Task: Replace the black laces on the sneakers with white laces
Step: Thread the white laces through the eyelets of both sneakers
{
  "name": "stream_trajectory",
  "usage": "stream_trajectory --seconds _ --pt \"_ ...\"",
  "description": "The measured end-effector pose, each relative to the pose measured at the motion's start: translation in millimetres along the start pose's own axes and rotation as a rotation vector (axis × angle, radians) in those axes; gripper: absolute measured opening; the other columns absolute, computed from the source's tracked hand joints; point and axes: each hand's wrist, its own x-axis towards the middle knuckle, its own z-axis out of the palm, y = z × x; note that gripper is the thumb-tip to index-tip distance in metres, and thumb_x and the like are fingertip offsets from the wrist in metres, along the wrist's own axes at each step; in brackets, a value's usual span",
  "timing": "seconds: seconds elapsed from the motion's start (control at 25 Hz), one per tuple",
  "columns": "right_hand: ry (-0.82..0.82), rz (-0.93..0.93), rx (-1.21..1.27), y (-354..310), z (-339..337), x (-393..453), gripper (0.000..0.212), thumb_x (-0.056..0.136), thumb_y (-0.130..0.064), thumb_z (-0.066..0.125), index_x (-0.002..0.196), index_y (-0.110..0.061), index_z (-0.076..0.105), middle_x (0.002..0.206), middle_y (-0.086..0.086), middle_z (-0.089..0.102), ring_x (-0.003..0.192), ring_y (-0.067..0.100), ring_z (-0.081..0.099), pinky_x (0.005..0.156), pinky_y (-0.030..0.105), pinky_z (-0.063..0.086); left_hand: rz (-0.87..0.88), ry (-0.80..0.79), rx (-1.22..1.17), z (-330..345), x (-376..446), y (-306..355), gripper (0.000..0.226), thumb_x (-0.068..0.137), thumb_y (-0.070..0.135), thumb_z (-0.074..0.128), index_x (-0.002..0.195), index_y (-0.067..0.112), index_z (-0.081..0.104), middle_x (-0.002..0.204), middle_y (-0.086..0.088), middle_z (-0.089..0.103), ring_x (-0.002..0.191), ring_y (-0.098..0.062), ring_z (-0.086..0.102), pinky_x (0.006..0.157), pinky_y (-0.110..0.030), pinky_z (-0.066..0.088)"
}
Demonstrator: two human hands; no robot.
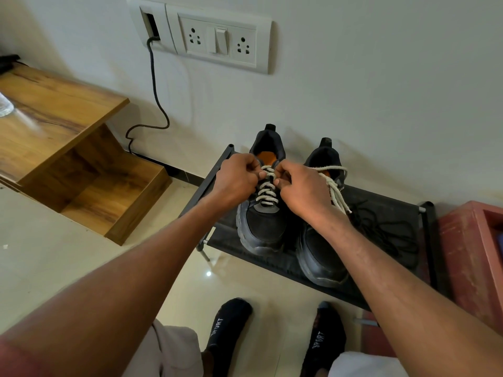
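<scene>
— Step in hand? White lace [267, 189] ends are pinched at the left sneaker's [261, 224] top eyelets, frame centre, by left hand [236, 178] and right hand [304, 189], fingers clamped.

— Next? Tightening and knotting are judged due; black laces [381, 227] lie discarded beside.

Low black shoe rack [386, 202] against the wall.
On it: two black sneakers [261, 227] side by side, under the hands; loose black laces [381, 227] right of them.

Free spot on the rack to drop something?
Bare rack top left of the left sneaker. Right of the right sneaker lie the black laces. Both hands, left and right, crowd the white lace.
</scene>
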Motion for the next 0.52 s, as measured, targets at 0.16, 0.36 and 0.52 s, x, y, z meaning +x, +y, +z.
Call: stream_trajectory --seconds 0.16,0.36,0.52 --pt "0.014 0.01 0.008 -0.8 3.1 -0.7 0.009 0.097 -0.024 0.068 0.098 -0.031 0.064 0.088 -0.008 0.067 0.081 0.019 0.063 0.07 0.037 0.052 0.004 -0.015 -0.029 -0.1 0.0 1.0 0.015 0.095 0.018 0.073 0.082 0.019 0.066 0.074 -0.002 0.07 0.063 -0.02 0.068 0.071 -0.049 0.064" --pt "-0.004 0.01 -0.009 0.3 1.6 1.2 0.009 0.097 -0.022 0.069 0.098 -0.03 0.064 0.089 -0.007 0.068 0.082 0.02 0.064 0.069 0.034 0.049 0.008 -0.071 -0.026 -2.6 -0.3 4.1 0.008 0.1 0.017 0.066 0.092 0.016 0.066 0.075 -0.003 0.067 0.06 -0.019 0.065 0.063 -0.039 0.06" --pt "-0.005 0.093 0.054 1.2 -5.1 9.0 0.016 0.099 -0.016 0.063 0.099 -0.031 0.065 0.087 -0.006 0.071 0.077 0.018 0.069 0.072 0.038 0.058 -0.038 -0.059 -0.115 -10.1 0.0 1.3 0.014 0.101 0.006 0.055 0.095 0.011 0.066 0.076 -0.006 0.067 0.062 -0.03 0.071 0.063 -0.04 0.063"
